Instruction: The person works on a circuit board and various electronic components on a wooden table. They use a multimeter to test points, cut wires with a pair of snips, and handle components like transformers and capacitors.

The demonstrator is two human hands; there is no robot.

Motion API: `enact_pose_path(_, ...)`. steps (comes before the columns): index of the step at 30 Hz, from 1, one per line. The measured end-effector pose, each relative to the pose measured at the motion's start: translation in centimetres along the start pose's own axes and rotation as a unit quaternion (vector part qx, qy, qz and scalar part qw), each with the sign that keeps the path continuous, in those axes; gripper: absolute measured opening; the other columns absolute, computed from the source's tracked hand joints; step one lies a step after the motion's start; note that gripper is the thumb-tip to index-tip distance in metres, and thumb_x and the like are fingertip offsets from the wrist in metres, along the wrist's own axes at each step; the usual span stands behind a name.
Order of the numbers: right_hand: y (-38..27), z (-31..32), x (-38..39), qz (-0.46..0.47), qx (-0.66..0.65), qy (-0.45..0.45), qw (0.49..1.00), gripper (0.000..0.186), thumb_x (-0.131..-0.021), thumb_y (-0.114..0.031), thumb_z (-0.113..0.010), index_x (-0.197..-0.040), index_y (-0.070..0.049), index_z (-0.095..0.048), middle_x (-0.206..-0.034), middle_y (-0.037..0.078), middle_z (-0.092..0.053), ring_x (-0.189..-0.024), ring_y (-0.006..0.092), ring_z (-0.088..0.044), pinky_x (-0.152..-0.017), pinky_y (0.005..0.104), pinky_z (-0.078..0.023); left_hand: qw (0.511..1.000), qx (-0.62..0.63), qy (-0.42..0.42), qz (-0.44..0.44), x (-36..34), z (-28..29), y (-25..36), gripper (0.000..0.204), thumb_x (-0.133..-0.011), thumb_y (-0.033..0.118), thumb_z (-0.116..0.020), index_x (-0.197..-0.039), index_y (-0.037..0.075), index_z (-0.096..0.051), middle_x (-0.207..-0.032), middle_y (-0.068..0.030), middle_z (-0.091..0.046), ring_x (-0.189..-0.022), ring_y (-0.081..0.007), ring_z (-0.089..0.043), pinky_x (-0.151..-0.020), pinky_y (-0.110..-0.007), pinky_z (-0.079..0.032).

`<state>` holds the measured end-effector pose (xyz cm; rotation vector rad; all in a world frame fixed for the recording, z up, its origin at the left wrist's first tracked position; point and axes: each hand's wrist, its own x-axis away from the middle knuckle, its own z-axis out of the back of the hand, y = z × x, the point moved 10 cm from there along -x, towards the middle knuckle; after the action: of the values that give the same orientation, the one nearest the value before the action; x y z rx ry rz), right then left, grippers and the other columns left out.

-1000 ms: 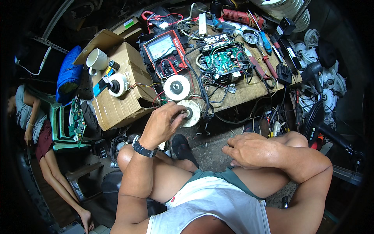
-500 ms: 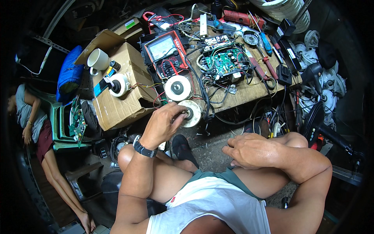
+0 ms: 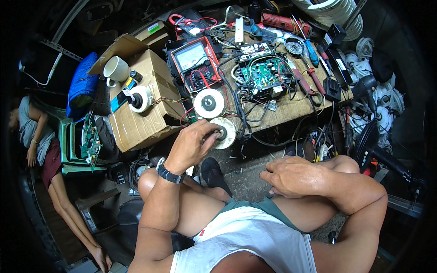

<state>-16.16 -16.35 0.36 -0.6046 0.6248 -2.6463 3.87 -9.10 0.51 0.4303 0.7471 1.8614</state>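
Observation:
My left hand (image 3: 196, 139) pinches the dark centre shaft of a white round motor (image 3: 229, 140) at the front edge of the bench. Just behind it lies a second white round motor (image 3: 209, 103) with a dark hub, apart from my fingers. A third motor (image 3: 140, 99), with thin coloured wires, sits on the cardboard box (image 3: 154, 91) at the left. Over my right knee rests my right hand (image 3: 296, 175), its fingers loosely bent and partly apart. Nothing shows in it, though the palm side is hidden.
An analog multimeter (image 3: 193, 63) and a green circuit board (image 3: 264, 73) in a black housing stand on the wooden bench (image 3: 291, 107) among loose cables. A white mug (image 3: 116, 69) is on the box. White fan parts (image 3: 387, 100) crowd the right. Another person (image 3: 43, 136) lies at the left.
The view has shifted very slightly. My left hand keeps its pinch on the motor shaft, and my right hand stays where it was.

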Motion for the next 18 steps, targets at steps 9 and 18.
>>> enact_pose_path(9,-0.01,-0.02,-0.11,-0.006,0.007,-0.004,1.0,0.045,-0.092,-0.031,-0.075,-0.12,0.003,-0.066,-0.102,0.02,-0.071,-0.096,0.0369,-0.076,-0.08,0.0458,-0.061,1.0,-0.002,0.001,0.006,0.04,0.09,0.05,0.02,-0.095,0.011,-0.075,-0.113,0.003,-0.074,-0.104,-0.0169,-0.072,-0.097,-0.0389,-0.071,-0.086,-0.045,-0.057)
enact_pose_path(18,-0.13,0.04,-0.06,-0.006,0.007,-0.006,1.0,0.045,-0.092,-0.031,-0.075,-0.12,0.003,-0.066,-0.102,0.019,-0.07,-0.094,0.0367,-0.076,-0.078,0.0451,-0.061,1.0,-0.005,0.012,-0.012,0.05,0.37,0.5,0.02,-0.094,0.008,-0.076,-0.112,-0.001,-0.073,-0.102,-0.0172,-0.072,-0.096,-0.0375,-0.071,-0.084,-0.043,-0.056)
